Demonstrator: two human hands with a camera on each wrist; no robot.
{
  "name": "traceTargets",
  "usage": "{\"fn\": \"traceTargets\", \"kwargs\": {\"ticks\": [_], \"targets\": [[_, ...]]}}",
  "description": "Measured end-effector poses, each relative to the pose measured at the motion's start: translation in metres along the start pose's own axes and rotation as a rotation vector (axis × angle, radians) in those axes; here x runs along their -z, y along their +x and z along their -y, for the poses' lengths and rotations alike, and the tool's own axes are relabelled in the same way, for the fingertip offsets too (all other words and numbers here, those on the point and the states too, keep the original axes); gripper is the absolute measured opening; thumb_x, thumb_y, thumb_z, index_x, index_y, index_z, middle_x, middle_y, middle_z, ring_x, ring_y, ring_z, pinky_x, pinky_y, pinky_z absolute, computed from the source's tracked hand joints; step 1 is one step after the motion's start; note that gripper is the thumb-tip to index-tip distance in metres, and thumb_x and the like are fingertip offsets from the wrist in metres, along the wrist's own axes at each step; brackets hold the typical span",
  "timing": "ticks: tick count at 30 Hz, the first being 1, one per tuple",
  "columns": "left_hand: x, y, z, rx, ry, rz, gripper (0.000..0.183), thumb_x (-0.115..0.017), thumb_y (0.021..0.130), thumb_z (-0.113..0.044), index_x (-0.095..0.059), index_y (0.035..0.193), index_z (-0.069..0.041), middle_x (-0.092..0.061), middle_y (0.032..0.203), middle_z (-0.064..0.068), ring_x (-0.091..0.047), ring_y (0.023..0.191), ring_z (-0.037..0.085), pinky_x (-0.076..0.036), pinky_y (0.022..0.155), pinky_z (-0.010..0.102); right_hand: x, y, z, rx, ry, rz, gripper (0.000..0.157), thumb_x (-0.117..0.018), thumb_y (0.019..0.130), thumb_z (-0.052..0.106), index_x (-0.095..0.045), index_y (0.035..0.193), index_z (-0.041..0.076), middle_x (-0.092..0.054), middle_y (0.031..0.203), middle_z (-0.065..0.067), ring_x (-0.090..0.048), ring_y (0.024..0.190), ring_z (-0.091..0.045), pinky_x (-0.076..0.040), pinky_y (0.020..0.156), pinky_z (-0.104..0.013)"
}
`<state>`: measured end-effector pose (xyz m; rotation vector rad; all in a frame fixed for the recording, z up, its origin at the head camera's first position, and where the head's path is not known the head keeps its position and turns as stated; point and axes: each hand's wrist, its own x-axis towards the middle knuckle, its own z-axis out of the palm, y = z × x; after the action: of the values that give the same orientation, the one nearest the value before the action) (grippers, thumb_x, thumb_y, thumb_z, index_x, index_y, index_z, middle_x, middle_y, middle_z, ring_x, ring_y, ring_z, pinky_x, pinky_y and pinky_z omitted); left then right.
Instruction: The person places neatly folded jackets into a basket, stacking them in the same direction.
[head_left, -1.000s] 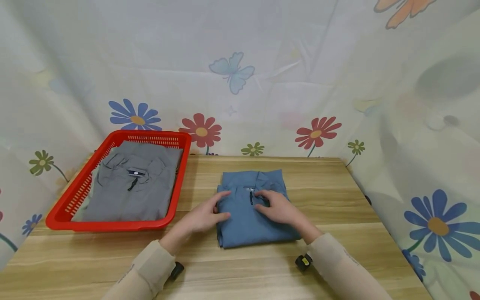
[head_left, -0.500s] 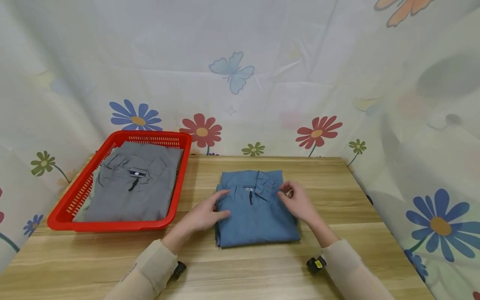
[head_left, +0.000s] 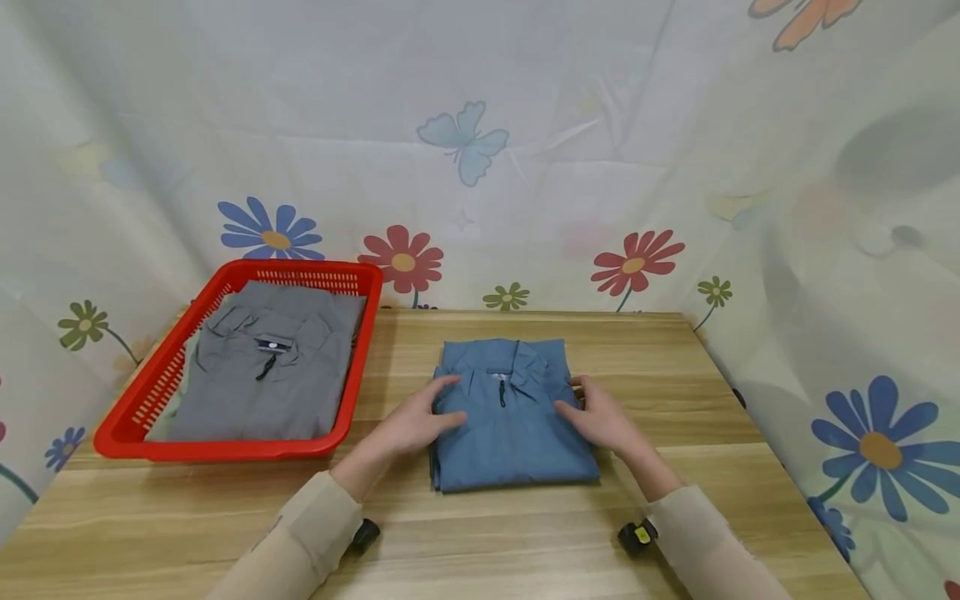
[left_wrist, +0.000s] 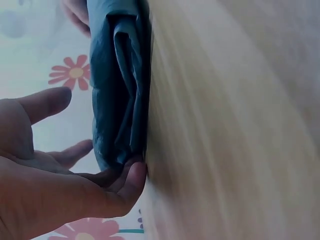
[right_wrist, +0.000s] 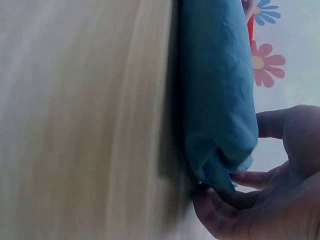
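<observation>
A folded blue jacket (head_left: 517,437) with a collar and a black zipper pull lies flat on the wooden table. At its left edge is my left hand (head_left: 412,423), thumb over the top in the head view. The left wrist view shows that thumb (left_wrist: 52,104) apart from the cloth, while the lower fingers touch the layered fold (left_wrist: 120,90). My right hand (head_left: 603,421) grips the right edge. In the right wrist view its thumb (right_wrist: 271,123) is against the upper side and its fingers (right_wrist: 217,207) curl under the edge.
A red plastic basket (head_left: 358,367) stands at the left of the table (head_left: 480,550). Inside lies a folded grey jacket (head_left: 262,400) over a pale green garment (head_left: 176,404). A flowered curtain (head_left: 600,208) hangs behind and along the sides.
My right hand has moved from the top of the blue jacket outward to its right edge, where its fingers now reach under. My left hand has stayed at the left edge.
</observation>
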<state>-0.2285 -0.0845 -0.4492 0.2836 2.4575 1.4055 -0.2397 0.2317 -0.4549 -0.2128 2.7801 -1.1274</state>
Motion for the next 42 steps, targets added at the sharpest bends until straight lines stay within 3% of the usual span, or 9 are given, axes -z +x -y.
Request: {"fn": "traceTargets", "kwargs": {"ticks": [6, 12, 20, 25, 30, 35, 40, 42], "targets": [[-0.002, 0.006, 0.001, 0.059, -0.128, -0.033, 0.057, -0.067, 0.101, -0.023, -0.046, 0.154, -0.016, -0.030, 0.164, 0.018, -0.028, 0.148, 0.037, -0.024, 0.118, 0.060, -0.006, -0.001, 0.003, 0.001, 0.092, 0.006, 0.060, -0.061, 0.104, 0.023, -0.038, 0.150, -0.009, -0.044, 0.148, -0.037, -0.043, 0.137, -0.048, -0.040, 0.107, -0.060], [-0.003, 0.007, 0.002, 0.054, -0.192, -0.052, 0.053, -0.065, 0.102, -0.019, -0.047, 0.152, -0.015, -0.029, 0.163, 0.018, -0.031, 0.145, 0.036, -0.026, 0.117, 0.060, -0.008, -0.002, 0.005, -0.006, 0.160, -0.008, 0.057, -0.061, 0.105, 0.021, -0.040, 0.150, -0.006, -0.042, 0.148, -0.037, -0.041, 0.139, -0.047, -0.038, 0.109, -0.060], [-0.004, 0.010, -0.001, 0.073, -0.216, -0.058, 0.052, -0.066, 0.101, -0.019, -0.050, 0.150, -0.013, -0.026, 0.165, 0.017, -0.022, 0.151, 0.035, -0.019, 0.120, 0.058, -0.009, -0.001, 0.004, -0.016, 0.241, -0.053, 0.053, -0.064, 0.102, 0.017, -0.046, 0.147, -0.005, -0.052, 0.140, -0.033, -0.051, 0.129, -0.044, -0.045, 0.102, -0.056], [-0.005, 0.011, -0.002, 0.063, -0.223, -0.053, 0.049, -0.067, 0.100, -0.018, -0.054, 0.147, -0.013, -0.029, 0.164, 0.016, -0.021, 0.152, 0.033, -0.017, 0.120, 0.057, -0.008, -0.001, 0.003, -0.030, 0.304, -0.048, 0.054, -0.069, 0.098, 0.011, -0.048, 0.146, -0.001, -0.050, 0.143, -0.029, -0.053, 0.126, -0.044, -0.047, 0.100, -0.055], [-0.006, 0.014, -0.002, 0.035, -0.213, -0.049, 0.049, -0.067, 0.100, -0.017, -0.055, 0.148, -0.016, -0.032, 0.163, 0.014, -0.022, 0.152, 0.032, -0.017, 0.121, 0.057, -0.008, -0.002, 0.003, -0.065, 0.350, -0.031, 0.062, -0.074, 0.092, 0.005, -0.045, 0.147, 0.001, -0.045, 0.146, -0.029, -0.050, 0.128, -0.044, -0.046, 0.099, -0.055], [-0.005, 0.016, -0.003, 0.032, -0.189, -0.033, 0.051, -0.068, 0.100, -0.019, -0.055, 0.149, -0.018, -0.035, 0.162, 0.011, -0.023, 0.151, 0.031, -0.018, 0.121, 0.056, -0.008, -0.003, 0.002, -0.056, 0.342, -0.019, 0.075, -0.075, 0.091, 0.003, -0.034, 0.154, 0.005, -0.048, 0.139, -0.035, -0.051, 0.123, -0.045, -0.046, 0.097, -0.056], [-0.003, 0.018, -0.004, 0.040, -0.143, -0.012, 0.048, -0.069, 0.100, -0.021, -0.058, 0.146, -0.018, -0.038, 0.161, 0.012, -0.029, 0.148, 0.033, -0.020, 0.119, 0.059, -0.005, -0.003, -0.001, 0.035, 0.288, 0.030, 0.089, -0.075, 0.093, 0.007, -0.020, 0.163, 0.015, -0.027, 0.157, -0.036, -0.038, 0.137, -0.054, -0.041, 0.103, -0.065], [-0.003, 0.019, -0.005, 0.039, -0.123, -0.002, 0.047, -0.069, 0.099, -0.022, -0.059, 0.145, -0.018, -0.039, 0.160, 0.013, -0.031, 0.147, 0.033, -0.022, 0.119, 0.059, -0.003, -0.003, -0.003, 0.073, 0.274, 0.059, 0.095, -0.076, 0.093, 0.008, -0.015, 0.165, 0.018, -0.016, 0.164, -0.031, -0.030, 0.142, -0.056, -0.036, 0.106, -0.068]]}}
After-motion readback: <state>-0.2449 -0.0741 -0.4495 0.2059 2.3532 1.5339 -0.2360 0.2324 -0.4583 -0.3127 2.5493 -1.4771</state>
